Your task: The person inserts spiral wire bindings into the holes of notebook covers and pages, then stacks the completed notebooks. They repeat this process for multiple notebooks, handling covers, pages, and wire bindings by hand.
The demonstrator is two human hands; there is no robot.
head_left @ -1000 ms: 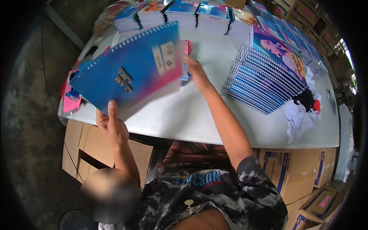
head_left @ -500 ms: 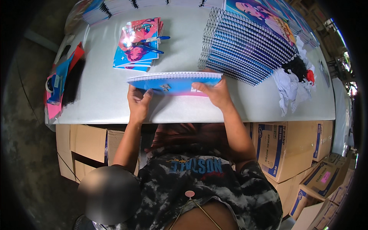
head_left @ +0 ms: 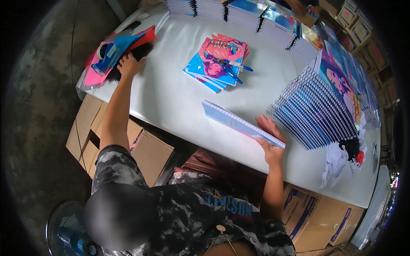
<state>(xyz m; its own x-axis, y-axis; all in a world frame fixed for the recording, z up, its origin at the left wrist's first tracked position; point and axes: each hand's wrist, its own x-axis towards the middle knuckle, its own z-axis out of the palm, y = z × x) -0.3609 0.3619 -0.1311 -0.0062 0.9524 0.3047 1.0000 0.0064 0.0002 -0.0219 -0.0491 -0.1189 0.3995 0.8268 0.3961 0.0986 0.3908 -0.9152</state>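
My right hand [head_left: 272, 135] grips one end of a thin notebook [head_left: 241, 123], thumb on the near side and fingers on the far side. The notebook is tilted on edge above the table, its row of punched holes facing up. At the table's left end, my left hand [head_left: 131, 65] lies open, fingers apart, over a pile of black spiral binding coils [head_left: 143, 51]. Beside that hand is a blue tape dispenser [head_left: 104, 59] on red, blue and pink sheets. Blue-handled pliers [head_left: 229, 68] rest on a small stack of unbound notebooks [head_left: 209, 64] in the middle.
A tall stack of spiral-bound notebooks [head_left: 314, 106] stands at the right, with crumpled paper [head_left: 335, 164] near it. More notebook stacks [head_left: 243, 27] line the far edge, where another person's hand [head_left: 297, 6] shows. Cardboard boxes [head_left: 151, 155] sit below the table; a fan [head_left: 68, 230] is lower left.
My left hand has let go of the notebook and moved left to the black coils. The right hand keeps the notebook, now slanted. The whole view has turned.
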